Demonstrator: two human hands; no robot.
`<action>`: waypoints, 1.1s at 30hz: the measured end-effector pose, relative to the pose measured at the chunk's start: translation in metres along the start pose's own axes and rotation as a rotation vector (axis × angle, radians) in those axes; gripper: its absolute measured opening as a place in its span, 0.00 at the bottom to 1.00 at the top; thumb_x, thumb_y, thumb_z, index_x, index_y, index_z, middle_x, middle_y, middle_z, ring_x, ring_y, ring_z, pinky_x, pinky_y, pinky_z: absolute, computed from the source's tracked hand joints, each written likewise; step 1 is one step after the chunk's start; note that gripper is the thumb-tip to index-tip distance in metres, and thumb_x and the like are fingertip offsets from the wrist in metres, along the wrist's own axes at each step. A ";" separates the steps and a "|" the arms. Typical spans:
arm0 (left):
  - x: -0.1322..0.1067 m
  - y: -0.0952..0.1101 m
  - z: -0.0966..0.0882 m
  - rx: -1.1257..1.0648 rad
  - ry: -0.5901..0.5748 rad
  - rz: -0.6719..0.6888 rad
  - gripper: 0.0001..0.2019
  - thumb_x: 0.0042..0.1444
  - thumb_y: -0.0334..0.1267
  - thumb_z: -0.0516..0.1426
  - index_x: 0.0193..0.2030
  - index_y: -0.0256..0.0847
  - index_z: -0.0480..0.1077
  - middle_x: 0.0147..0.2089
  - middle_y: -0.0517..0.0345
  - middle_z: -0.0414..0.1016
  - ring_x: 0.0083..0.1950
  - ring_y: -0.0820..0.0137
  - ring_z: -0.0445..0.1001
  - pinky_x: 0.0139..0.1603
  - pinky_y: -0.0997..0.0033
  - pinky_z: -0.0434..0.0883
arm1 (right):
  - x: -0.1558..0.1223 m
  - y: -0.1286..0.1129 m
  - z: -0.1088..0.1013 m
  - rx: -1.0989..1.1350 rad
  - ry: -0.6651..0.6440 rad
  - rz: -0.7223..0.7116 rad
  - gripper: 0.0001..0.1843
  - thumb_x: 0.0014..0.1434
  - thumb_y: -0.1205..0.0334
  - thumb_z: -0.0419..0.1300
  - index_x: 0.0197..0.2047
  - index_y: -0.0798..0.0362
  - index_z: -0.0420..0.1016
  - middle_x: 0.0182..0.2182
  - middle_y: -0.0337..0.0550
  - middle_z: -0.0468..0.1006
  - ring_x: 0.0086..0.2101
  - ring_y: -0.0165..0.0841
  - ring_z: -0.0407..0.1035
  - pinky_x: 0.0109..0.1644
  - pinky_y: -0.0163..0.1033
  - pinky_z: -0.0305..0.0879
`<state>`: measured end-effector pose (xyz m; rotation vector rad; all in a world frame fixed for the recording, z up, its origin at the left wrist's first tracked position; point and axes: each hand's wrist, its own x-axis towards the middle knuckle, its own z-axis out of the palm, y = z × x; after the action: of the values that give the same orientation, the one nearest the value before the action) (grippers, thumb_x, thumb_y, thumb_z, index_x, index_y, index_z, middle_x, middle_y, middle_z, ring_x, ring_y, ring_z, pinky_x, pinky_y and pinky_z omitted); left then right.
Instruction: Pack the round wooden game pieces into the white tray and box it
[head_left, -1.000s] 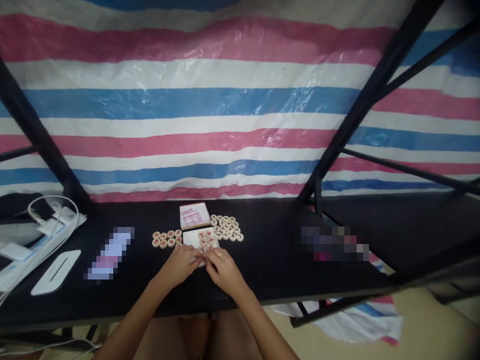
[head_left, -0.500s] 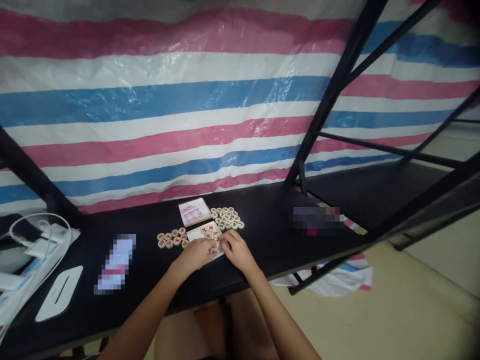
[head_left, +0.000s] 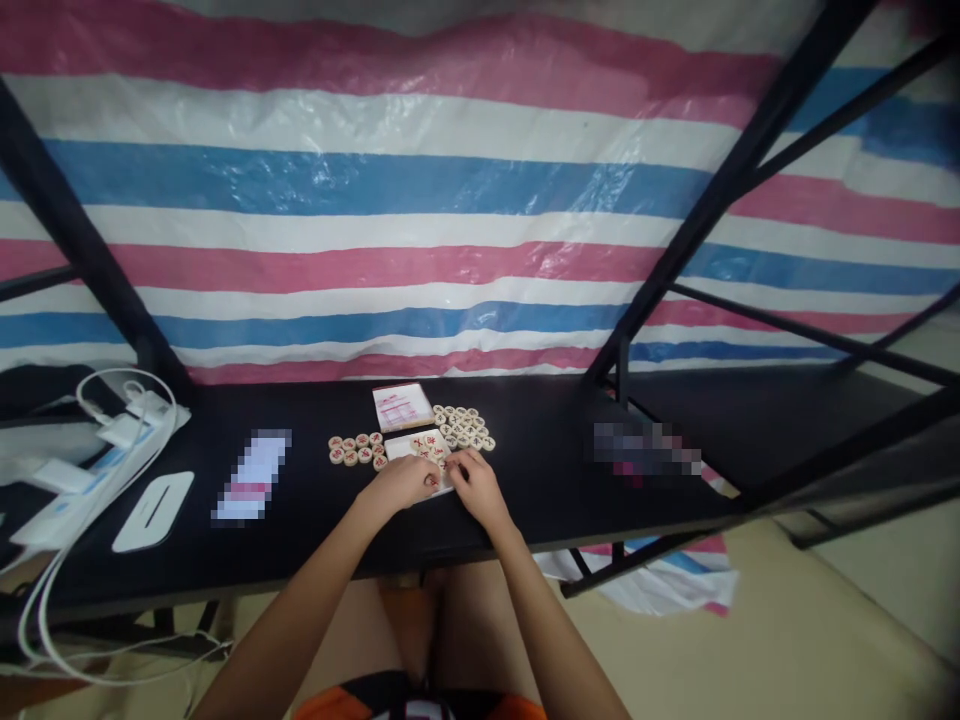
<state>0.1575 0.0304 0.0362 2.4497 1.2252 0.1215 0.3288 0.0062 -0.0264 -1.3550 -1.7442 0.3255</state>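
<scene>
On the black table (head_left: 525,490) lies a small white box tray (head_left: 401,446) with a few round wooden chess pieces in it. My left hand (head_left: 405,481) rests at its near edge, fingers curled over a red-marked piece. Just right of it, my right hand (head_left: 474,484) has its fingers bent down at the tray's right corner; what they pinch is too small to make out. A loose group of pieces (head_left: 463,427) lies right of the tray, and a row of red-marked pieces (head_left: 356,451) lies to its left. The box lid (head_left: 402,406) sits behind.
White chargers, cables and a power strip (head_left: 90,460) crowd the table's left end, beside a flat white device (head_left: 152,498). Black metal frame bars (head_left: 675,260) rise at both sides. A striped tarp (head_left: 420,200) hangs behind, and more tarp lies on the floor (head_left: 660,585).
The view has swung about while my hands stayed at the tray. Both hands moved slightly toward its near right corner.
</scene>
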 end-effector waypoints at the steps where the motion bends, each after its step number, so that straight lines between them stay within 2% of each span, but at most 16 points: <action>1: 0.000 0.000 0.000 -0.009 -0.005 -0.003 0.08 0.51 0.34 0.56 0.35 0.46 0.75 0.34 0.58 0.77 0.37 0.67 0.74 0.35 0.74 0.65 | 0.000 0.000 0.000 -0.002 -0.002 -0.001 0.10 0.57 0.67 0.51 0.36 0.52 0.73 0.35 0.44 0.72 0.37 0.33 0.69 0.45 0.38 0.64; 5: 0.003 -0.005 0.001 -0.057 0.005 0.034 0.08 0.47 0.32 0.57 0.33 0.45 0.76 0.33 0.58 0.76 0.36 0.67 0.73 0.35 0.75 0.65 | -0.001 0.000 0.000 -0.025 -0.012 -0.017 0.10 0.57 0.67 0.50 0.36 0.52 0.73 0.35 0.44 0.72 0.37 0.33 0.69 0.46 0.37 0.64; 7: 0.002 -0.009 0.000 -0.107 0.062 0.089 0.08 0.47 0.31 0.57 0.33 0.44 0.76 0.34 0.58 0.76 0.36 0.68 0.73 0.36 0.75 0.65 | -0.002 -0.001 0.000 -0.039 -0.010 -0.014 0.10 0.57 0.67 0.50 0.35 0.52 0.73 0.35 0.44 0.72 0.37 0.33 0.68 0.46 0.37 0.64; 9: -0.005 -0.015 -0.001 -0.198 0.182 0.147 0.09 0.49 0.33 0.56 0.36 0.43 0.76 0.37 0.58 0.76 0.37 0.70 0.72 0.38 0.74 0.66 | -0.002 -0.002 0.000 -0.065 -0.008 -0.010 0.10 0.57 0.67 0.50 0.35 0.52 0.73 0.36 0.44 0.72 0.37 0.33 0.68 0.45 0.36 0.64; 11: -0.019 -0.024 0.000 -0.308 0.365 0.145 0.10 0.52 0.36 0.56 0.40 0.42 0.75 0.41 0.56 0.75 0.38 0.70 0.71 0.39 0.74 0.67 | -0.003 -0.002 0.001 -0.103 -0.007 -0.018 0.11 0.58 0.66 0.50 0.36 0.52 0.73 0.36 0.44 0.72 0.37 0.33 0.68 0.44 0.36 0.64; 13: -0.036 -0.036 0.004 -0.349 0.590 0.037 0.10 0.54 0.37 0.54 0.41 0.41 0.73 0.42 0.55 0.74 0.38 0.70 0.70 0.41 0.71 0.67 | -0.004 -0.003 0.001 -0.152 -0.001 -0.031 0.11 0.59 0.66 0.50 0.37 0.51 0.73 0.37 0.44 0.72 0.37 0.33 0.68 0.43 0.36 0.64; 16: -0.059 -0.054 0.018 -0.290 0.793 -0.275 0.14 0.52 0.39 0.56 0.45 0.40 0.69 0.37 0.59 0.72 0.32 0.72 0.68 0.40 0.70 0.68 | -0.006 -0.005 0.002 -0.223 0.005 -0.034 0.11 0.60 0.66 0.50 0.38 0.51 0.73 0.38 0.45 0.72 0.37 0.34 0.68 0.41 0.36 0.64; 18: -0.067 -0.063 0.028 -0.209 0.794 -0.369 0.10 0.52 0.38 0.55 0.42 0.41 0.68 0.38 0.58 0.72 0.33 0.70 0.68 0.40 0.69 0.68 | -0.007 -0.007 0.001 -0.252 0.003 -0.037 0.11 0.61 0.65 0.49 0.37 0.52 0.73 0.37 0.46 0.72 0.37 0.34 0.68 0.40 0.36 0.64; 20: -0.070 -0.067 0.035 -0.101 0.734 -0.337 0.05 0.53 0.36 0.54 0.37 0.41 0.68 0.42 0.55 0.73 0.39 0.67 0.70 0.43 0.66 0.68 | -0.007 -0.008 0.000 -0.265 0.000 -0.052 0.12 0.62 0.64 0.49 0.37 0.52 0.74 0.37 0.46 0.71 0.37 0.34 0.67 0.41 0.36 0.64; 22: -0.069 -0.068 0.038 0.016 0.671 -0.292 0.05 0.55 0.34 0.53 0.36 0.41 0.69 0.44 0.53 0.73 0.44 0.63 0.69 0.48 0.62 0.66 | -0.007 -0.008 0.000 -0.263 0.006 -0.074 0.13 0.63 0.62 0.48 0.38 0.52 0.74 0.36 0.46 0.71 0.38 0.35 0.67 0.42 0.37 0.63; 25: -0.068 -0.066 0.039 0.153 0.600 -0.272 0.08 0.57 0.35 0.52 0.42 0.40 0.69 0.46 0.50 0.72 0.48 0.60 0.68 0.51 0.60 0.65 | -0.007 -0.009 -0.001 -0.260 0.040 -0.109 0.13 0.63 0.62 0.48 0.38 0.52 0.74 0.36 0.47 0.70 0.39 0.35 0.66 0.45 0.38 0.63; 28: -0.069 -0.063 0.039 0.215 0.580 -0.286 0.12 0.58 0.36 0.51 0.47 0.40 0.69 0.48 0.48 0.70 0.49 0.59 0.68 0.51 0.60 0.65 | -0.007 -0.012 -0.002 -0.295 0.049 -0.165 0.12 0.63 0.62 0.49 0.37 0.53 0.74 0.36 0.48 0.71 0.40 0.37 0.64 0.47 0.40 0.61; 33: -0.073 -0.060 0.037 0.160 0.669 -0.253 0.20 0.58 0.34 0.50 0.58 0.36 0.61 0.52 0.44 0.68 0.53 0.58 0.66 0.53 0.58 0.65 | -0.009 -0.019 -0.003 -0.363 -0.051 -0.300 0.11 0.61 0.62 0.51 0.35 0.53 0.74 0.35 0.46 0.73 0.40 0.37 0.64 0.46 0.41 0.58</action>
<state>0.0769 -0.0064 -0.0141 2.4343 1.8648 0.8545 0.3186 -0.0099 -0.0167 -1.3116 -2.0866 -0.1317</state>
